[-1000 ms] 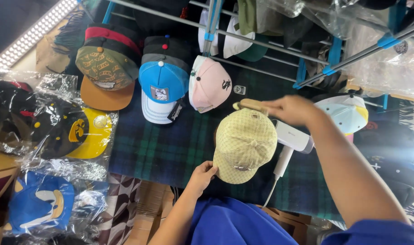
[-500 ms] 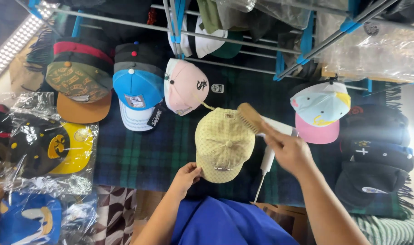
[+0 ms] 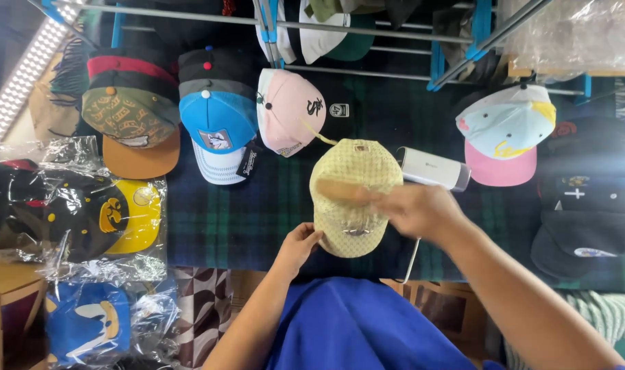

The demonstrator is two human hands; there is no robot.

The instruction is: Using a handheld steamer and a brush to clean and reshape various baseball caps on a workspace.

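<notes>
- Nearest the camera, the blue sleeves and both forearms reach out over the table edge.
- The left hand (image 3: 300, 243) pinches the brim edge of the beige patterned cap (image 3: 353, 195), fingers closed on it, holding the cap steady on the dark green plaid cloth (image 3: 244, 219).
- The right hand (image 3: 418, 209) is wrapped around the handle of a wooden brush (image 3: 343, 192), whose head lies across the cap's crown; the brush is blurred, so it looks to be mid-stroke.
- Judged from this, the step in hand is brushing the cap's crown. A further stroke would call for the brim kept pinned and light, even pressure along the fabric.
- Just behind the cap lies a white handheld appliance (image 3: 432, 169); a white cord runs toward the table edge.
- Farther back on the cloth sit a pink cap (image 3: 288, 109), a blue-and-white cap (image 3: 216, 123), an olive cap with an orange brim (image 3: 130, 116), and a pale blue cap with a pink brim (image 3: 504, 133); dark caps (image 3: 586, 205) are stacked at the right.
- To the left, caps wrapped in clear plastic (image 3: 86, 212) are piled.
- At the back, a metal rack with blue joints (image 3: 456, 51) holds more caps, and a light strip (image 3: 21, 79) runs along the upper left.
</notes>
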